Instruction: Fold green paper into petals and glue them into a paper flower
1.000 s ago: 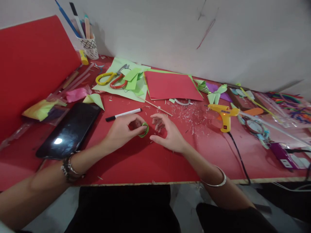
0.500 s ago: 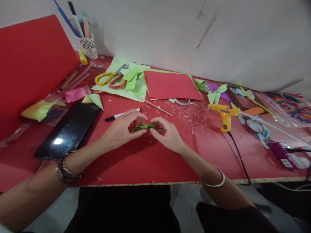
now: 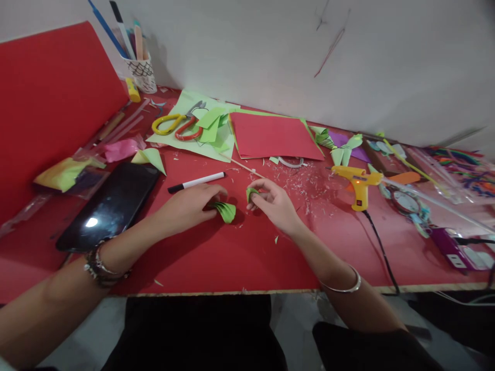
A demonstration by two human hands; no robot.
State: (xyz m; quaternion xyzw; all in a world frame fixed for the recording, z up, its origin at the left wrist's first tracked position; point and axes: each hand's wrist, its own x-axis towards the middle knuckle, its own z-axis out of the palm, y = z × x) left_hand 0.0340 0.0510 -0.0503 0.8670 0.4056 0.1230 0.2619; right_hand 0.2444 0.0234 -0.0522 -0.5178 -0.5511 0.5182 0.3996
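Note:
Pinched in my left hand [image 3: 195, 202] is a small stack of green paper pieces [image 3: 226, 211], fanned a little and pointing right over the red table. My right hand [image 3: 274, 202] is closed on a single curved green paper piece [image 3: 251, 192], held apart from the stack. A black-and-white marker [image 3: 199, 181] lies just behind my left hand. Behind my right hand a thin wooden stick [image 3: 243, 166] rests on the table, partly covered by the fingers. One tiny green scrap [image 3: 276, 239] sits below my right wrist.
A phone [image 3: 110, 206] lies at left. Scissors [image 3: 168, 124] rest on pale green paper, beside red sheets [image 3: 274, 135]. At right stands a yellow glue gun [image 3: 356, 180], its light on and its cord [image 3: 377, 239] running over the front edge. White shreds [image 3: 309, 183] litter the middle.
My hands met at the green paper, which went from a curled roll to a flatter fan. They then drew apart, the right one carrying a piece away. A tiny scrap now shows below my right wrist.

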